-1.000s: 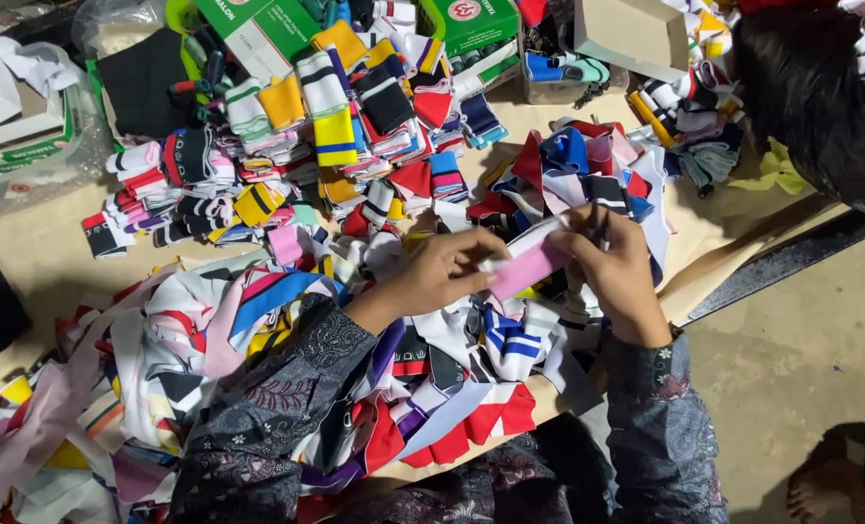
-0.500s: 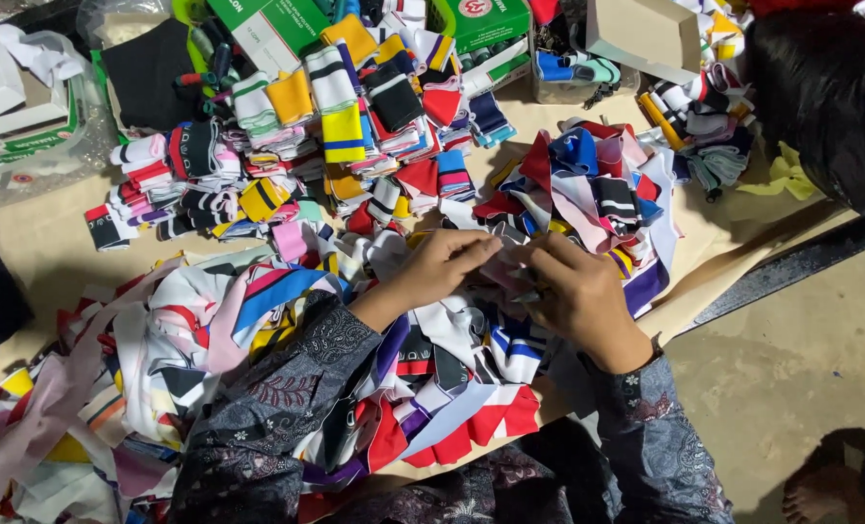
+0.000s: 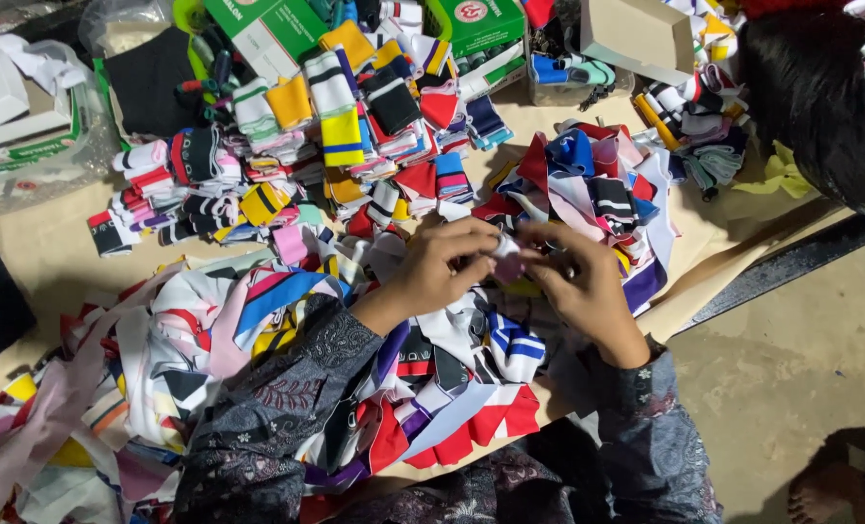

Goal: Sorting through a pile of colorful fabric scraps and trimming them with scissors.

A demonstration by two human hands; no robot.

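Note:
My left hand [image 3: 442, 264] and my right hand [image 3: 578, 281] meet over a heap of coloured fabric pieces [image 3: 452, 369]. Both pinch a small pink fabric piece [image 3: 506, 264], folded up tight between the fingertips. Patterned dark sleeves cover both forearms. Beyond the hands stand rows of folded striped fabric bundles [image 3: 335, 126], and a loose pile of red, blue and white strips [image 3: 597, 180] lies just past my right hand.
Green and white cardboard boxes [image 3: 267, 34] and a brown box [image 3: 636, 34] sit at the far edge. A clear plastic bag [image 3: 25, 116] lies at far left. A dark-clothed person [image 3: 820, 97] is at top right. Bare concrete floor [image 3: 791, 359] is to the right.
The pink piece was held out long between my hands a second ago; now it is folded small. Both hands have drawn together and moved slightly down onto the pile.

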